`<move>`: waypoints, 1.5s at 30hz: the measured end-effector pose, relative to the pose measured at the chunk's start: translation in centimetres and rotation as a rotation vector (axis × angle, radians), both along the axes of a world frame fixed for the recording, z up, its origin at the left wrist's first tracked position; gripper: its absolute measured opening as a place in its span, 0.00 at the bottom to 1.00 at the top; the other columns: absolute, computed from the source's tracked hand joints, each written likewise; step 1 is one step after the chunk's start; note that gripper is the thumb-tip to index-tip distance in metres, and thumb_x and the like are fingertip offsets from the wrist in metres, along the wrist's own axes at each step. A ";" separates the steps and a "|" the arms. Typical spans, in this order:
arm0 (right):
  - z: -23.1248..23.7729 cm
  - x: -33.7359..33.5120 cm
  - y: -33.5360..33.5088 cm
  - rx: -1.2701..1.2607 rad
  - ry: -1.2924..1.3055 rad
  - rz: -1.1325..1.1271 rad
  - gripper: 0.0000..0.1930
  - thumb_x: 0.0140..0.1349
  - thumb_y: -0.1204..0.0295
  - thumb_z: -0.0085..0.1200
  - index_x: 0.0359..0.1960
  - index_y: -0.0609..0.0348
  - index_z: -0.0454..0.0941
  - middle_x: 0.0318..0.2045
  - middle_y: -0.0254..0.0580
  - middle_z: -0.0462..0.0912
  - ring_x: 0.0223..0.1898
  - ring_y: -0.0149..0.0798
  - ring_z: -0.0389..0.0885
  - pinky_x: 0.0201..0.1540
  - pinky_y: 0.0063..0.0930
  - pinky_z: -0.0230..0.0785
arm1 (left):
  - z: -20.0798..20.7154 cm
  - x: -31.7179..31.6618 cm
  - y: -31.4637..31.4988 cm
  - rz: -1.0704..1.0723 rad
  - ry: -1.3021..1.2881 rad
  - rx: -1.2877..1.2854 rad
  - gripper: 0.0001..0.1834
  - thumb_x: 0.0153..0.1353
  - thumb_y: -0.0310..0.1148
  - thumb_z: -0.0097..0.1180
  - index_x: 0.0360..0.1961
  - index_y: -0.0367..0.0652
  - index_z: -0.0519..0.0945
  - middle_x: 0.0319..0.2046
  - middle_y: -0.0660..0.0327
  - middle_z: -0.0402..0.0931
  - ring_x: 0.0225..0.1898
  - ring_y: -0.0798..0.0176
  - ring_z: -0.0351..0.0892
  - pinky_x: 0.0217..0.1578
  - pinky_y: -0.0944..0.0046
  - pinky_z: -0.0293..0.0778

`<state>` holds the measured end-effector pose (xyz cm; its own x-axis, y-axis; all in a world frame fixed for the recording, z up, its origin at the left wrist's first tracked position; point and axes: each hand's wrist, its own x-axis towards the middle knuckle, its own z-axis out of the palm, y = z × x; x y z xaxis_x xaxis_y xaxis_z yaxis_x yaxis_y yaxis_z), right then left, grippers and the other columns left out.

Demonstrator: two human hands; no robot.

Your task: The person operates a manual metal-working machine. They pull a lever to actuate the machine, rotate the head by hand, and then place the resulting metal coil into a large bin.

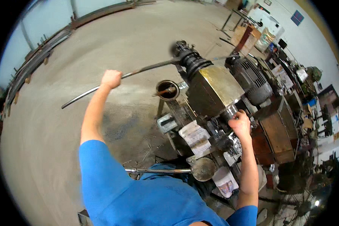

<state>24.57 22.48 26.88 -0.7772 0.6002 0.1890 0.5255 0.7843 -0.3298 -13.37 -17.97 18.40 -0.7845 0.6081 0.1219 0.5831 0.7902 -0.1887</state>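
My left hand [111, 78] is closed in a fist around a long metal bar [148, 68]. One end of the bar sticks out past the fist to the lower left; the other reaches the dark stepped head [195, 62] of a machine. That head projects from a boxy, greasy metal housing [223, 84]. On the near side of the housing, my right hand [241, 124] has its fingers curled at a shiny metal cylinder [231, 110] and appears to grip it. The exact finger contact there is partly hidden.
A finned electric motor [254, 83] stands right of the housing. Left of it sits a round can [167, 90] with a brush-like tool inside. A horizontal lever [158, 171] with a round metal disc [203, 169] lies by my waist. Stained papers [195, 137] and a rusty box [277, 132] are near.
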 end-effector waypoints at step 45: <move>-16.4 47.3 -19.7 -0.060 -0.307 -1.482 0.20 0.33 0.63 0.50 0.29 0.62 0.73 0.23 0.58 0.77 0.27 0.61 0.76 0.31 0.49 0.68 | -20.0 12.2 8.5 -0.004 -1.015 0.221 0.19 0.48 0.32 0.57 0.41 0.34 0.77 0.20 0.54 0.78 0.17 0.63 0.78 0.21 0.65 0.73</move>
<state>71.82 2.76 10.50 0.5152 0.8529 0.0846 0.8568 -0.5101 -0.0754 -1.16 -9.48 -1.58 -0.5782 0.6554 -0.4860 0.3897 0.7451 0.5412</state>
